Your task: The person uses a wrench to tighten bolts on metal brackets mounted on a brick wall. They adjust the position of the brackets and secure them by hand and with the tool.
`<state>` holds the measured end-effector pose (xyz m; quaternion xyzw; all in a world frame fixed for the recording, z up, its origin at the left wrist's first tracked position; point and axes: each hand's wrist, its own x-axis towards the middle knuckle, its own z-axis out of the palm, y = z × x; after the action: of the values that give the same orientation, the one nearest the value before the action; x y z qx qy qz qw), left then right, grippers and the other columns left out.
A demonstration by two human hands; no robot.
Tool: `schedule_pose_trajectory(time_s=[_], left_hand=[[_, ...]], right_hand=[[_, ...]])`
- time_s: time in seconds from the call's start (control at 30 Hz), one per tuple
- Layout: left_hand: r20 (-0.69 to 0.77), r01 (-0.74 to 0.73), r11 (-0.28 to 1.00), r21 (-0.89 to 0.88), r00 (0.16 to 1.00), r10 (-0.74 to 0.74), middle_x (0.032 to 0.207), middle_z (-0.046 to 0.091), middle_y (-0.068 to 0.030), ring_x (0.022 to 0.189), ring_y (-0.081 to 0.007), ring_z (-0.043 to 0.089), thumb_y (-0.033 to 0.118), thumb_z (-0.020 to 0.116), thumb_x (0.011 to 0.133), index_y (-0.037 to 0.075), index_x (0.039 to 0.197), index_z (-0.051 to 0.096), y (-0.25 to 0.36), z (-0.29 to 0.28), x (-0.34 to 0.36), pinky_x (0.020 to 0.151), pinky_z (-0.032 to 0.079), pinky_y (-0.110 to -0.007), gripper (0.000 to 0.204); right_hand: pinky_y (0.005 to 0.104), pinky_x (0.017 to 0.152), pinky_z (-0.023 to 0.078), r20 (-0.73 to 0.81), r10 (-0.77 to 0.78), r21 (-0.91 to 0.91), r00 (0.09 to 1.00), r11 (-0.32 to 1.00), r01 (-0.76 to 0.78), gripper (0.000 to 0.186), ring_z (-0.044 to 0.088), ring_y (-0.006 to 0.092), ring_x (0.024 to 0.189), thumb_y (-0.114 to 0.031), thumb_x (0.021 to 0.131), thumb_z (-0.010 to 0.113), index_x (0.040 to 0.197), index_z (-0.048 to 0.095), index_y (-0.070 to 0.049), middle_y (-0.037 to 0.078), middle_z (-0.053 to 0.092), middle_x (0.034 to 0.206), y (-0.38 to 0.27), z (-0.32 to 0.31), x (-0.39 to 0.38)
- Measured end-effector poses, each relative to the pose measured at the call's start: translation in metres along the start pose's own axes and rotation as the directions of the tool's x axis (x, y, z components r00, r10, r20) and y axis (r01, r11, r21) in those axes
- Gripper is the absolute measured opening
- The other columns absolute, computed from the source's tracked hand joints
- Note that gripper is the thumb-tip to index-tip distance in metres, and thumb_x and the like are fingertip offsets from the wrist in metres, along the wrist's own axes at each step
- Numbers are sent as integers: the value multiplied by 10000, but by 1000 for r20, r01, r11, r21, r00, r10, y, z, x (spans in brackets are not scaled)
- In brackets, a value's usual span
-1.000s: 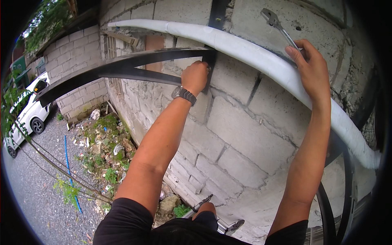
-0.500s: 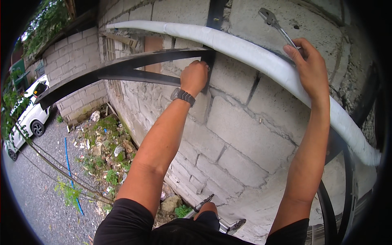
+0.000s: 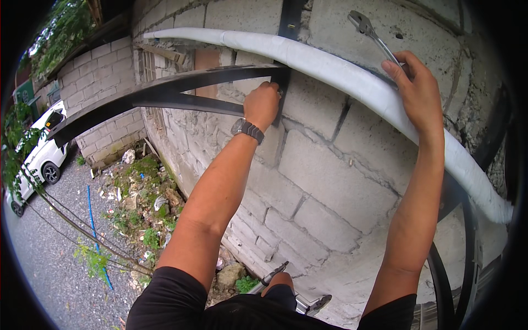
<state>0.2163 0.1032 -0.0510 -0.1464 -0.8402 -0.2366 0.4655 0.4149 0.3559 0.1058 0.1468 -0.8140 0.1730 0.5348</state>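
Observation:
My left hand point(image 3: 261, 104), with a dark watch on the wrist, is closed against the upright plate of a black steel bracket point(image 3: 148, 94); what sits inside its fingers is hidden. My right hand point(image 3: 418, 93) grips a silver adjustable wrench point(image 3: 379, 44) by its handle, jaw end up, at the upper edge of a long white wrapped pipe point(image 3: 330, 66). The pipe crosses above the bracket along a grey block wall point(image 3: 319, 170).
Dark steel bars point(image 3: 470, 258) run down at right. Below me a metal ladder point(image 3: 308, 301) partly shows by my leg. At lower left are gravel point(image 3: 60, 258), rubble point(image 3: 143, 181), a blue hose point(image 3: 93, 231), branches point(image 3: 77, 236) and a white car point(image 3: 38, 159).
My right hand and the wrench have shifted slightly up and left since a second ago. My left hand stays at the bracket, with little visible movement.

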Motion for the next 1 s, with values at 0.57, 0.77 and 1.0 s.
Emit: schedule_pose_trajectory(time_s=[0.57,0.77,1.0], left_hand=[[-29,-59,998,-15,998,58,1007,706,-152,879,-395,704,216,735,903,69,991,717,-1,-1,-4,750,571,-492,172],[-39,10,999,-31,999,-11,1023,708,-151,907,-393,701,203,736,899,76,1030,726,1,0,0,778,571,-489,182],[20,-17,999,-31,1000,18,1028,708,-160,909,-392,699,198,719,910,71,1022,722,0,-2,-2,775,570,-486,169]], right_hand=[[322,606,393,-8,-5,-8,1000,1000,5,329,501,130,635,-378,954,725,1043,727,-61,31,615,685,0,0,0],[325,617,411,-10,-11,-27,1000,1000,11,328,518,139,642,-371,955,724,1056,725,-59,41,630,704,-1,0,-1],[320,634,432,6,-2,-5,1000,1000,2,333,552,140,662,-379,961,719,1058,725,-61,49,657,736,-2,-1,-2]])
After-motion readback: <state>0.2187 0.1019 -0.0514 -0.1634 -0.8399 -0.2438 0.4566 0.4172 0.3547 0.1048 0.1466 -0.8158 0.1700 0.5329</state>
